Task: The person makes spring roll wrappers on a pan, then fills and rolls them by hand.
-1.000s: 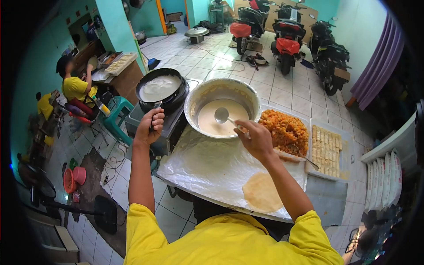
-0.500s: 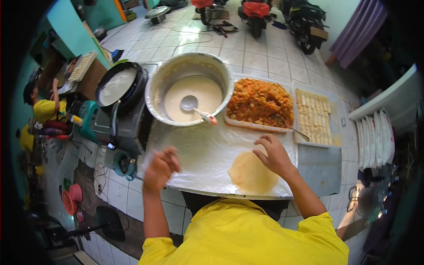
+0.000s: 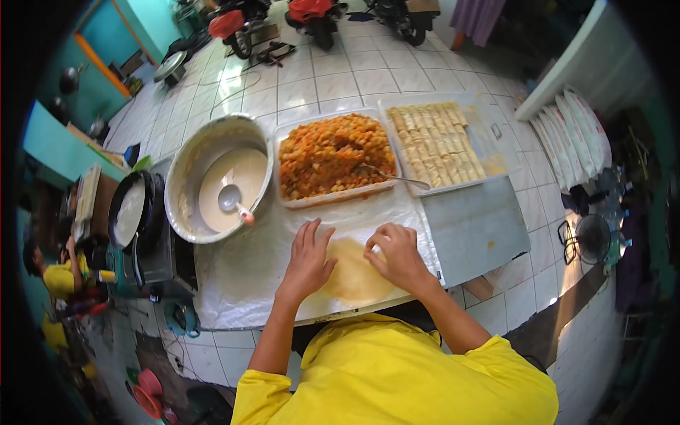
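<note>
A thin, round, pale spring roll wrapper [image 3: 352, 273] lies flat on the plastic-covered work surface [image 3: 237, 287] in front of me. My left hand [image 3: 308, 261] is open at its left side, fingers stretched forward and thumb at the wrapper's edge. On the opposite side, my right hand [image 3: 399, 258] is curled, thumb and forefinger pinched together at the upper right edge of the wrapper. Just beyond the hands is a tub of chopped orange filling [image 3: 333, 152], with a metal spoon [image 3: 400, 176] resting in it. Rows of finished rolls [image 3: 435, 145] fill most of a second plastic tub.
A large pot [image 3: 180, 202] of pale batter with a ladle [image 3: 230, 199] stands to the left. Beyond it, a black pan [image 3: 131, 212] sits on a stove. A co-worker in yellow [image 3: 60, 280] is at far left. Motorbikes [image 3: 312, 25] stand at the back.
My view has turned right. My left hand has come across from the left to the wrapper's side and flattened. My right hand stays by the wrapper, with thumb and forefinger closer together.
</note>
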Demonstrator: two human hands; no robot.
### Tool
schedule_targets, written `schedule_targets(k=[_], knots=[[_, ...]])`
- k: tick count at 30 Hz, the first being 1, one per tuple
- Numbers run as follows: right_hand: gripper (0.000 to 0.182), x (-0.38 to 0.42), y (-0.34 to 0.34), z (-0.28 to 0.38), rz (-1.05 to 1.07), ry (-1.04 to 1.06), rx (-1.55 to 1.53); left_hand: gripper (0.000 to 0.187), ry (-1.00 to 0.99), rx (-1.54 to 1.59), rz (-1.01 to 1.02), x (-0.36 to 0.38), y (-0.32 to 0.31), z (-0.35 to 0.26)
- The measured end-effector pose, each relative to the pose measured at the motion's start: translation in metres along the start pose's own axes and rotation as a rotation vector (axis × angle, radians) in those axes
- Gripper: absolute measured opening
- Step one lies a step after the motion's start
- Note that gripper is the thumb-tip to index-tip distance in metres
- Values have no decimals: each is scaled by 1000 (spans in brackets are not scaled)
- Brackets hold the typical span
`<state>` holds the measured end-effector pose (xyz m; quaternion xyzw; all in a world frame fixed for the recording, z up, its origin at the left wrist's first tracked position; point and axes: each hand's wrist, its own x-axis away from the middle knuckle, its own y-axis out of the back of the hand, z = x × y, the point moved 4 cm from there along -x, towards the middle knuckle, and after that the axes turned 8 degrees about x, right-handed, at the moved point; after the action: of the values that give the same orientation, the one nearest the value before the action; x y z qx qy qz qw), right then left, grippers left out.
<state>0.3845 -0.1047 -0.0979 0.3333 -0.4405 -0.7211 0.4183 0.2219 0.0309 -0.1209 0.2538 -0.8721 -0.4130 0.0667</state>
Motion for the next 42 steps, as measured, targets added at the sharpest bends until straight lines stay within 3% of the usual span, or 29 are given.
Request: schedule_targets(k=[2,3,5,8,9,12,14,16,18,20,22,24,25,27,28,30,35,37,42], knots=[[15,7,14,7,28,216,-240,41,-152,-184,15,8,3,1],[16,6,6,-3,136,141,-509,41,-159,-182,20,8,7,6],[17,2,16,-9,170,134,-580,29,118,327,187,13,14,18],[17,-12,44,-2,242,173,-699,20,255,481,65,20,47,-3],[17,-16,56,2,218,205,-722,15,112,489,-23,22,57,-15],[14,-17,70,11,205,264,-778,12,1,404,-120,29,83,-49],[15,-14,75,16,79,496,-501,13,-1,388,-138,41,82,-53],[17,-7,62,13,157,493,-483,18,10,226,-46,56,70,-53],[19,6,39,7,393,491,-406,19,80,186,37,78,55,-48],[20,5,40,2,392,532,-339,20,50,65,130,96,39,-43],[21,-18,62,-3,66,474,-228,22,97,119,149,98,33,-42],[22,-49,92,-5,-301,424,145,23,86,169,93,91,33,-46],[22,-64,93,-10,-308,434,149,23,82,167,81,86,29,-45],[18,-92,79,-35,-196,186,396,23,-11,163,20,78,19,-45],[18,-97,73,-42,-206,192,402,23,-18,161,9,77,16,-46],[15,-111,43,-66,254,58,429,23,-70,188,4,79,10,-50],[12,-120,74,-42,-2,266,380,21,-9,301,-29,96,2,-44],[20,-136,83,-33,-144,394,371,20,6,330,-26,96,0,-42],[27,-154,68,-55,30,455,382,19,-61,302,-116,92,22,-46]])
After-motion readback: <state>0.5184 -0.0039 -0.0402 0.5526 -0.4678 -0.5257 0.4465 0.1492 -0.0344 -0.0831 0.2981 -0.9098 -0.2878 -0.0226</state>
